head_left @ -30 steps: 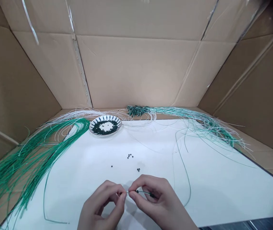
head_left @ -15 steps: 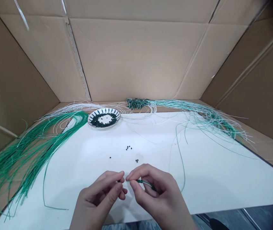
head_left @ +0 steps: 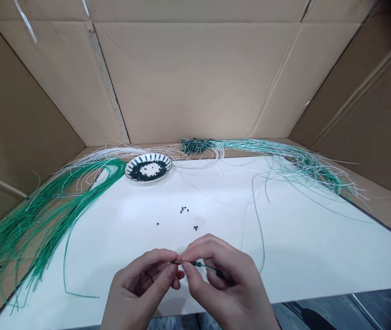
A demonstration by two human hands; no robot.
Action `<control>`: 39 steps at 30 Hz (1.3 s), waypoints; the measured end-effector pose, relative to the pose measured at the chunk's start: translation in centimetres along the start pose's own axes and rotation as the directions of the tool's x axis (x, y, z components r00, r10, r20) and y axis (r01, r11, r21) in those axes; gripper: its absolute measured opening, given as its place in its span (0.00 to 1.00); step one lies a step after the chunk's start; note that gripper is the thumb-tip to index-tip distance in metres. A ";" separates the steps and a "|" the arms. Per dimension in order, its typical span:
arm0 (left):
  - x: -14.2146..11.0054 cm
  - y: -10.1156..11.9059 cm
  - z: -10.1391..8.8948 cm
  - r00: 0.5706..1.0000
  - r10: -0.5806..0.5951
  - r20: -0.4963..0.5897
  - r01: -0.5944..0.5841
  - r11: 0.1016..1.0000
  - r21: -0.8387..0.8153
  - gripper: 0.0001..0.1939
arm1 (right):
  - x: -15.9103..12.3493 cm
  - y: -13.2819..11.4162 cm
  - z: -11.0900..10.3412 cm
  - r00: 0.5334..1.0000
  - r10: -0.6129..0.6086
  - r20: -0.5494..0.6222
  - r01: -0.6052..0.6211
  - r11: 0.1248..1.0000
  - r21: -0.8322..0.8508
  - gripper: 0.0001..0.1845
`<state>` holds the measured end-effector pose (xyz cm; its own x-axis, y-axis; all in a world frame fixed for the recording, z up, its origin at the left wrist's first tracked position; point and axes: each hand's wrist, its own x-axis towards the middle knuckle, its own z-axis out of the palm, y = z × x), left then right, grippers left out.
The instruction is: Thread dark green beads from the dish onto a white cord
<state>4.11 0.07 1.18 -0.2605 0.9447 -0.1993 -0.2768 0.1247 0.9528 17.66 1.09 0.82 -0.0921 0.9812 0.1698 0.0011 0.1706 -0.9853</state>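
Threading beads onto a strand, by the look of it. At lower centre, just above the near edge of the tabletop (head_left: 301, 243): left hand (head_left: 140, 284) and right hand (head_left: 223, 272) meeting at the fingertips, with the strand (head_left: 208, 267) held between.

Left fingers: thumb and forefinger closed on something small and dark — likely a bead (head_left: 174, 262), too tiny to be sure of. Right fingers: thumb and forefinger pinching the strand near its tip, a few threaded beads (head_left: 196, 264) showing just past the grip. Beyond these, strand running back under the curled right fingers to a darker patch, mostly hidden there.

Near centre, above the hands: loose beads (head_left: 196, 228) in two small clusters, plus one lone bead farther left. Plate (head_left: 146, 157) left of centre, many more dark beads on it. Green strands (head_left: 89, 197) fanned down the left side; beaded bundle (head_left: 197, 146) at upper centre, tails trailing right.

Next move, as judged: lining up bead hole with strand tip, sliding it along to join the rest — calling for a steady right pinch and a light left one, lest the bead slip.
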 end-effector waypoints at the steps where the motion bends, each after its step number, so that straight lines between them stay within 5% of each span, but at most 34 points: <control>1: -0.1 0.0 0.1 1.000 -0.003 0.001 0.003 1.000 0.001 0.16 | 0.0 0.0 0.0 1.000 -0.006 -0.003 0.006 1.000 0.003 0.05; 14: 1.1 -1.1 -2.1 0.979 0.008 0.205 -0.015 0.999 0.034 0.07 | 0.1 -0.2 -0.1 0.998 0.001 0.061 0.002 0.999 -0.041 0.04; 20: 0.1 -0.2 -0.5 0.999 0.009 0.032 -0.009 1.000 0.004 0.14 | -0.2 -0.5 0.0 0.996 0.075 0.038 -0.076 0.997 0.002 0.04; 24: 0.0 -0.2 -0.5 0.999 0.030 0.032 -0.030 0.999 0.016 0.12 | -0.2 -0.4 -0.1 0.998 0.061 0.033 -0.061 0.998 -0.014 0.04; 28: 0.3 -0.6 -1.3 0.984 0.104 0.147 -0.114 0.991 0.067 0.06 | -0.1 -0.6 -0.1 0.997 0.068 0.046 -0.067 0.998 -0.016 0.04; 31: 0.4 -0.8 -1.5 0.973 0.200 0.111 -0.211 0.973 0.095 0.04 | 0.0 -0.5 -0.3 0.997 0.039 0.063 -0.038 0.999 -0.019 0.04; 35: 0.5 -0.6 -1.7 0.918 0.356 0.177 -0.391 0.888 0.241 0.06 | 0.1 0.1 -1.0 0.993 -0.061 0.099 0.063 0.998 -0.019 0.06; 39: 0.4 -0.4 -2.0 0.883 0.389 0.261 -0.459 0.829 0.318 0.06 | 0.1 1.0 -1.6 0.991 -0.079 0.109 0.080 0.997 -0.002 0.06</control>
<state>2.28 -0.16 0.25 -0.0963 0.9622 0.2546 0.1839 -0.2342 0.9546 19.28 1.48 -0.17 -0.1997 0.9489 0.2443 -0.0040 0.2486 -0.9686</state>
